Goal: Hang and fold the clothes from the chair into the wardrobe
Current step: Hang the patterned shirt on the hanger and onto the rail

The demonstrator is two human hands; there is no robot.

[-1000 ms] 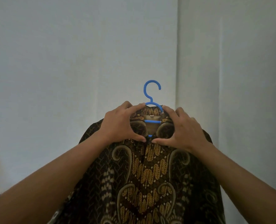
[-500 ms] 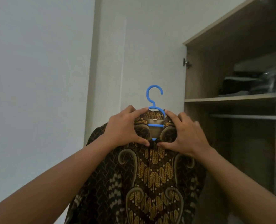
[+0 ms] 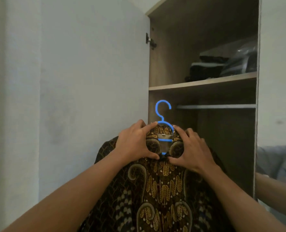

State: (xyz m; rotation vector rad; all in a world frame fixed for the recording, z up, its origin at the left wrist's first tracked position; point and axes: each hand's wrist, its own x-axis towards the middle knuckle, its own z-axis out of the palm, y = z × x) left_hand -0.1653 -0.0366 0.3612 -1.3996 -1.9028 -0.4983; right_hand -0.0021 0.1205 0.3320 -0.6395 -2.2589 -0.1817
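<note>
While the left hand (image 3: 135,144) and right hand (image 3: 190,151) each pinched the collar of the shirt (image 3: 164,190), thumbs below and fingers curled over the top, it hung on a thin blue plastic hanger (image 3: 163,108) just in front of the open wardrobe (image 3: 165,64). Its dark brown cloth bore curling gold patterns (batik-like), and the round hook stood upright near a straight pale rail (image 3: 216,106).

- Both my bare forearms reach forward and up from the lower corners, drawing together toward the middle.
- My left hand (image 3: 133,144) curls round the left side of the shirt (image 3: 164,190) at its neck, forefinger over the top, thumb underneath.
- My right hand (image 3: 191,152) mirrors it on the right side, fingers spread.
- My thumb tips almost meet in front.
</note>
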